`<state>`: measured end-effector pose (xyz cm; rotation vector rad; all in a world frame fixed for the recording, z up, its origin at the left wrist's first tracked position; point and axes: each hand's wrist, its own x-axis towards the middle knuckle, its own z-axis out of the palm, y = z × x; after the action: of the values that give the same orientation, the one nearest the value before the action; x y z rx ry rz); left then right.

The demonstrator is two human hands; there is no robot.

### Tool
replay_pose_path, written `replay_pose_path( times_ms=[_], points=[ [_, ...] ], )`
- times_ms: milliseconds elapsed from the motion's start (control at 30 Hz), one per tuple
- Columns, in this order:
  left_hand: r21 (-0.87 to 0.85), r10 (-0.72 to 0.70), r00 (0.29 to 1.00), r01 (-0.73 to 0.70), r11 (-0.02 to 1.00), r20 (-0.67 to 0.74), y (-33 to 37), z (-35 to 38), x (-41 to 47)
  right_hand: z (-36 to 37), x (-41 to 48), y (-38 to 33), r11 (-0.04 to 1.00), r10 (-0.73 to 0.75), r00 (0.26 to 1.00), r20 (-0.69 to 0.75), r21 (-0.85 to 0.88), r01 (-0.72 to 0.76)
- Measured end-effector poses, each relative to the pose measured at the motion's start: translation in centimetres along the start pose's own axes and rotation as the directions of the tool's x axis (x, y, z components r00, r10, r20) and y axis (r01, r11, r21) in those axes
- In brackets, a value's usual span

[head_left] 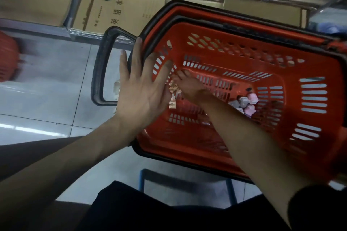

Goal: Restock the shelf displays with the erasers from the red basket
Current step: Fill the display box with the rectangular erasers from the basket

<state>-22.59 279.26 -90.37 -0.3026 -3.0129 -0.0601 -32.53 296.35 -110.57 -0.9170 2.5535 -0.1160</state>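
A left hand [139, 92], fingers spread, braces the red basket [311, 73] while the right hand [189, 85] closes on small erasers [173, 93] inside; a pink pile [246, 102] remains, and no shelf shows, so restocking looks unfinished.

Head view looks down into red basket [309, 148], black rim, black handle [100, 65] folded out left. Left hand [139, 88] spread flat, fingers splayed, over basket's left edge. Right hand [189, 85] inside basket, fingertips at small orange-white packets [173, 93]; grip unclear. Pink and grey erasers [246, 103] heaped at basket floor right. Cardboard boxes [105, 5] behind.
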Motion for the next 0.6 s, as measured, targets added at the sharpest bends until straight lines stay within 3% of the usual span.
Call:
replay_pose_path(
  times_ms=[167, 267, 333, 500, 600],
  points=[
    [-0.02, -0.019, 1.0, 0.019, 1.0, 0.016, 0.3, -0.1, 1.0, 0.4, 0.4, 0.7, 0.933, -0.264, 0.963, 0.049, -0.239, 0.268],
    [-0.015, -0.012, 1.0, 0.012, 1.0, 0.021, 0.3, 0.0, 1.0, 0.6, 0.8, -0.6, 0.778, -0.393, 0.899, 0.196, -0.45, 0.438],
    [-0.015, -0.011, 1.0, 0.012, 1.0, 0.019, 0.3, 0.0, 0.8, 1.7, 1.4, -0.7, 0.74, -0.431, 0.864, 0.261, -0.445, 0.504],
    [-0.022, -0.007, 1.0, 0.007, 1.0, 0.009, 0.2, 0.2, 0.7, 3.5, 0.9, -0.6, 0.934, -0.257, 0.943, 0.21, -0.198, 0.298],
    [-0.026, -0.006, 1.0, 0.006, 1.0, 0.003, 0.2, 0.1, 0.5, 3.1, -0.8, -0.4, 0.993, -0.01, 0.99, 0.141, 0.122, -0.008]
  ],
)
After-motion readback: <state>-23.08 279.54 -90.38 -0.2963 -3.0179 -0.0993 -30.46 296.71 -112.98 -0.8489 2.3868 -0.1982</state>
